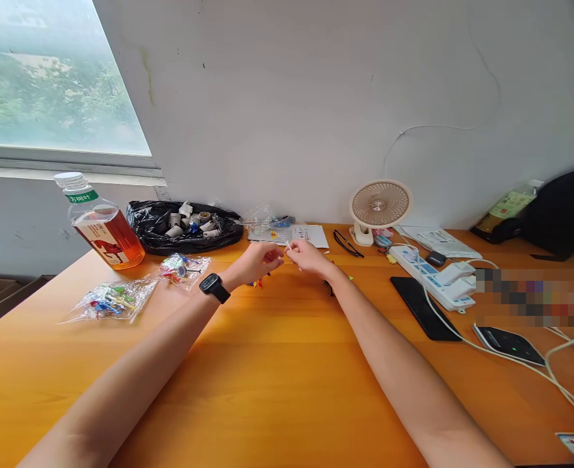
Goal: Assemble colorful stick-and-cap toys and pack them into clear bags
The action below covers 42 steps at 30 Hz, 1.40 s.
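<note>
Both my arms reach out over the orange wooden table (pixel 267 390). My left hand (pixel 257 261), with a black watch (pixel 213 286) on the wrist, is closed in a pinch beside my right hand (pixel 309 257). The right hand pinches a thin white stick (pixel 289 247). The fingertips of both hands nearly meet at it. Small coloured pieces (pixel 257 283) lie on the table just under the left hand. What the left fingers hold is too small to name.
Two clear bags of coloured parts (pixel 111 302) (pixel 184 268), a tea bottle (pixel 99 224) and a black bag of white pieces (pixel 184 227) lie at the left. A small fan (pixel 379 208), glasses (pixel 348 244), power strip (pixel 433 276), phones (pixel 420 307) and cables sit right.
</note>
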Tool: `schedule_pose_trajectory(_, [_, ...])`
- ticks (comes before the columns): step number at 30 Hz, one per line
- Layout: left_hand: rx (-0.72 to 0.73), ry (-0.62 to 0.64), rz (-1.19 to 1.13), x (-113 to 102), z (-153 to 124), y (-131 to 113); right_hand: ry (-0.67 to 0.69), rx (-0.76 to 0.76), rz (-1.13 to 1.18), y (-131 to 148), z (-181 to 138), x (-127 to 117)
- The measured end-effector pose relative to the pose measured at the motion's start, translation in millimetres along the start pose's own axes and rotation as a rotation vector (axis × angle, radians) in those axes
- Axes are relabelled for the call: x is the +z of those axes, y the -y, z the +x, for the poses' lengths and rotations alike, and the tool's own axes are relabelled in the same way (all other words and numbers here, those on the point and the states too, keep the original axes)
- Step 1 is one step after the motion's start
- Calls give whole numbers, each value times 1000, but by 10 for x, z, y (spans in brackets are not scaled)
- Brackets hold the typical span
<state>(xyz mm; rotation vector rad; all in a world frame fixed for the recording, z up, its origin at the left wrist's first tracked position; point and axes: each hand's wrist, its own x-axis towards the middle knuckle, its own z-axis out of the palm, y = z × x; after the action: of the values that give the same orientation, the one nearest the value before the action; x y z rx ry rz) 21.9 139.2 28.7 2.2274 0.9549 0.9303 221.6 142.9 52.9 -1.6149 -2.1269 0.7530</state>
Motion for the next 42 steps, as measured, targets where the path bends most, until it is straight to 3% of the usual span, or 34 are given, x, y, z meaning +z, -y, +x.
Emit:
schedule_pose_trajectory(7, [-53, -18, 521, 53, -67, 28, 32, 51, -253, -128, 12, -139])
schedule_pose_trajectory(11, [-77, 35, 549, -29, -75, 34, 77, 93, -366, -180, -42, -475])
schedule_pose_trajectory(16, [-78, 134, 508, -186, -79, 100, 238, 241, -478, -265, -159, -787])
schedule_pose_trajectory(21, [-19, 150, 478, -253, -74, 142, 363, 287, -476, -226, -219, -757])
schedule_pose_trajectory(27, [50, 177, 410, -224, -79, 120, 318, 332, -476, -232, -182, -613])
schedule_pose_trajectory(31, [64, 94, 404, -306, -71, 166, 305, 348, -481, -287, -173, -595])
schedule_pose_trajectory(38, [84, -7, 375, -554, -27, 97, 275, 265, -360, -299, -198, -686])
schedule_pose_trajectory(42, [69, -101, 135, -514, -6, -157, 94, 67, 88, -193, -166, -688])
